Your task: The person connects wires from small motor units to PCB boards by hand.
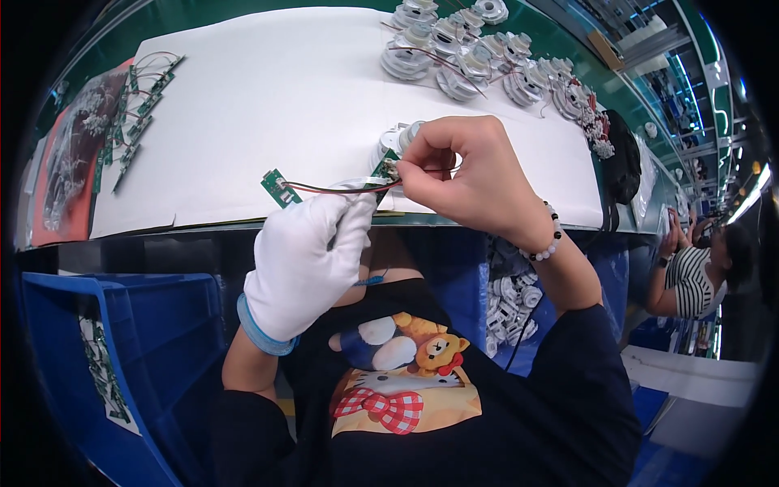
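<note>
My left hand [299, 264], in a white glove with a blue cuff, is closed with its fingertips on a small green circuit board [388, 162]. Red and black wires [341, 191] run from there to a second green board [280, 188], which sticks out past the glove on the left. My right hand [479, 174] is bare, with a bead bracelet. Its thumb and finger pinch at the upper edge of the first board, where a thin dark wire shows; the fingers hide what exactly they grip. Just behind the board stands a round white part [391, 140], partly covered.
White round assemblies with wires [462, 73] crowd the table's back right. On the left lie wired green boards [142, 118] and a plastic bag [81, 146]. Blue bins [154, 325] stand below the front edge, one holding white parts [511, 304]. Another person [690, 276] sits far right.
</note>
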Available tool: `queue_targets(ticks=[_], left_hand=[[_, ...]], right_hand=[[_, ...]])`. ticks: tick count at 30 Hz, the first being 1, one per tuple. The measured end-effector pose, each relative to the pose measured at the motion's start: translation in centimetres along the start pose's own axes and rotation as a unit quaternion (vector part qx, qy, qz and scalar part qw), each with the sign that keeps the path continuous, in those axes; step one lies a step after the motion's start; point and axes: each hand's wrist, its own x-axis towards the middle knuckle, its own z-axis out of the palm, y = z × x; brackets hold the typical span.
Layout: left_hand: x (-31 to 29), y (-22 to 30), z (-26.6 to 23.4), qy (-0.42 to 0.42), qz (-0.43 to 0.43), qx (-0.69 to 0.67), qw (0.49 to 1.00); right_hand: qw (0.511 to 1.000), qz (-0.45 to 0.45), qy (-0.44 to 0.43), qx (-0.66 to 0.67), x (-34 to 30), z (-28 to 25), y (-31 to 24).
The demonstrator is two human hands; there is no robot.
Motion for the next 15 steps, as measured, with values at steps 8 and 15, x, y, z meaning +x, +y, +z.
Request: queue_targets(ticks=[8, 15], left_hand=[[-0.1, -0.5, 0.0, -0.004, 0.122, 0.085, 0.989], [-0.2, -0.9, -0.3, -0.002, 0.166, 0.126, 0.978]], right_hand=[[0.999, -0.015, -0.042, -0.031, 0.1, -0.8, -0.1], [0.997, -0.055, -0.012, -0.06, 0.9, -1.2, 0.3]])
